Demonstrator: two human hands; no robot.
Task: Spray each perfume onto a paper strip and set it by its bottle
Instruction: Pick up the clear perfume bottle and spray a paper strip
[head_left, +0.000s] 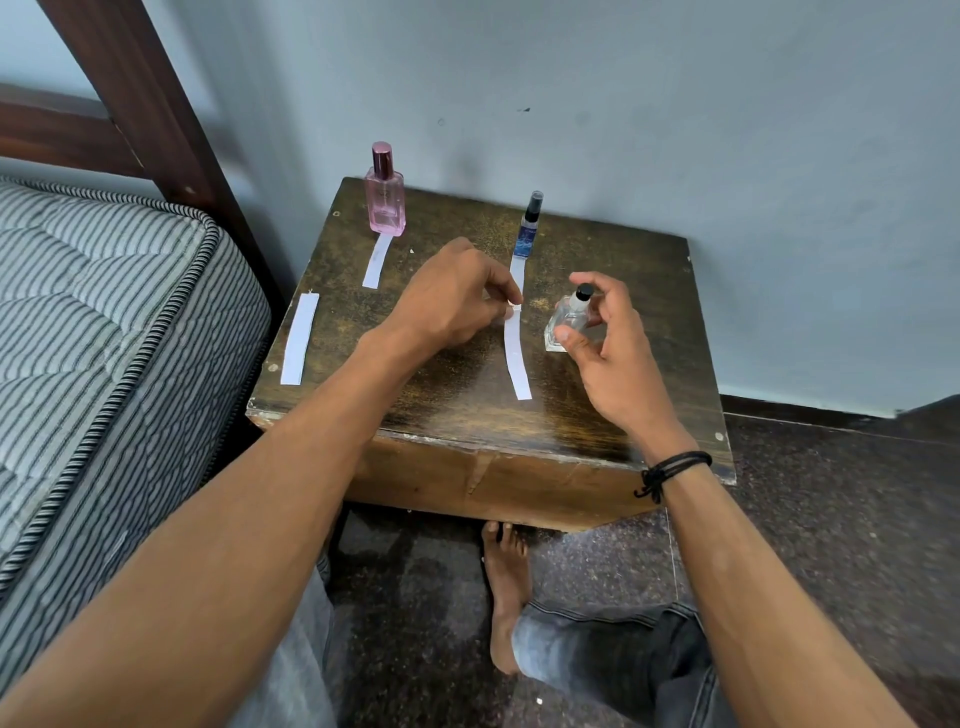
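As L hand (452, 306) pinches paper strip (517, 358) — R hand (608, 332) grips clear glass bottle (563, 325).

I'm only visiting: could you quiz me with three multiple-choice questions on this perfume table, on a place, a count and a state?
1. Where does the pink bottle stand? A on the mattress; B at the back left of the table; C on the floor.
2. How many perfume bottles show? A two; B three; C five.
3. What does the right hand do? A lies flat; B holds a pen; C grips the clear bottle.
Answers: B, near the far left corner; B, pink, clear and the blue bottle; C, fingers curl round it.
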